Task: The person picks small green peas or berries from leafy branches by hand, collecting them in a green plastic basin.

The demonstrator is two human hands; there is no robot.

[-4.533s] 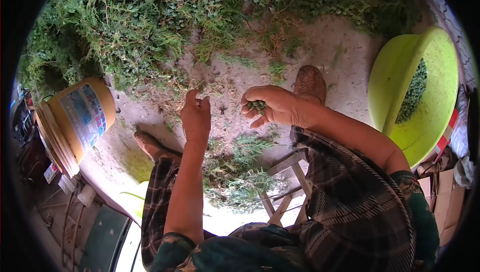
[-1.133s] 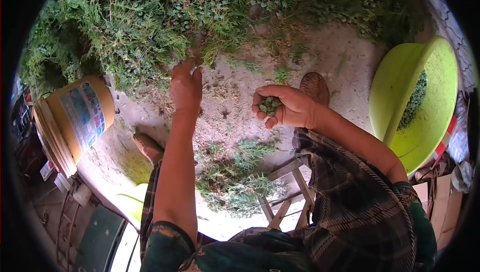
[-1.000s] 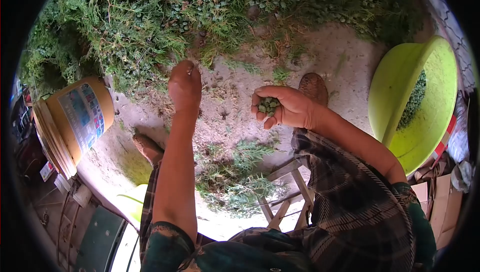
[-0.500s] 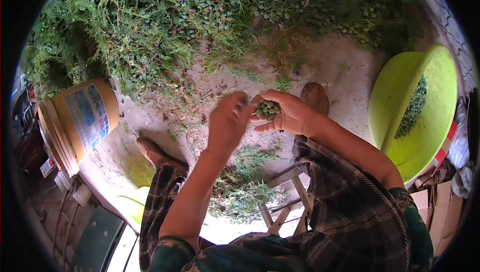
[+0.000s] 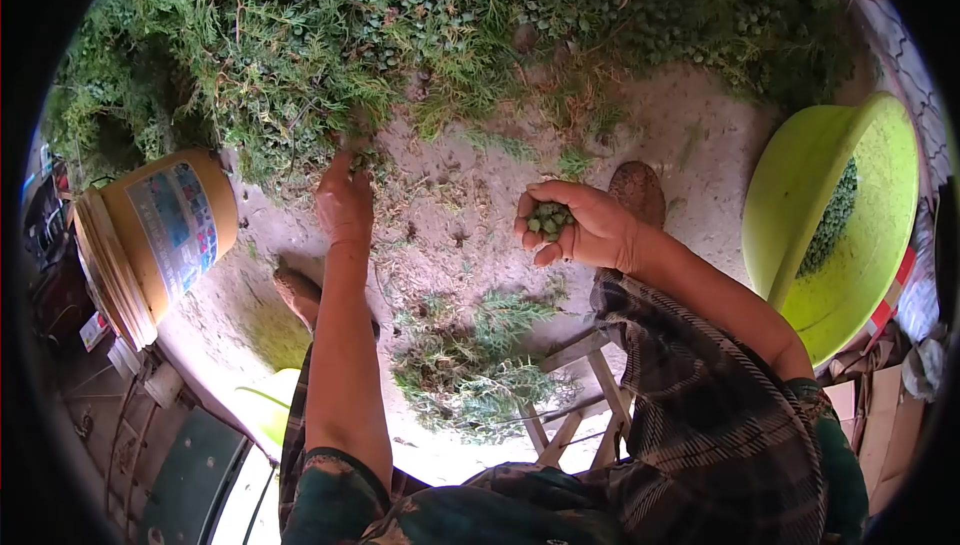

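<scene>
In my right hand [image 5: 595, 225], the cupped fingers are closed around a small heap of green seed cones [image 5: 548, 219], held above the floor in front of my right knee. My left hand [image 5: 345, 200] reaches out to the near edge of a big pile of evergreen branches [image 5: 400, 55]. Its fingers are closed at an evergreen sprig [image 5: 368, 159] there; the fingertips are partly hidden by the foliage. More green cones [image 5: 832, 220] lie inside a tilted lime-green tub [image 5: 758, 215] at the right.
A yellowish bucket [image 5: 215, 207] with a printed label lies at the left. Loose sprigs [image 5: 485, 345] are on the floor between my feet, beside a wooden stool frame [image 5: 605, 385]. Another lime-green container [image 5: 270, 400] is at lower left, and cardboard [image 5: 885, 425] stands at lower right.
My left hand has moved from beside my right hand out to the left, to the branch pile. My right hand has shifted slightly right, its fingers curled further around the cones.
</scene>
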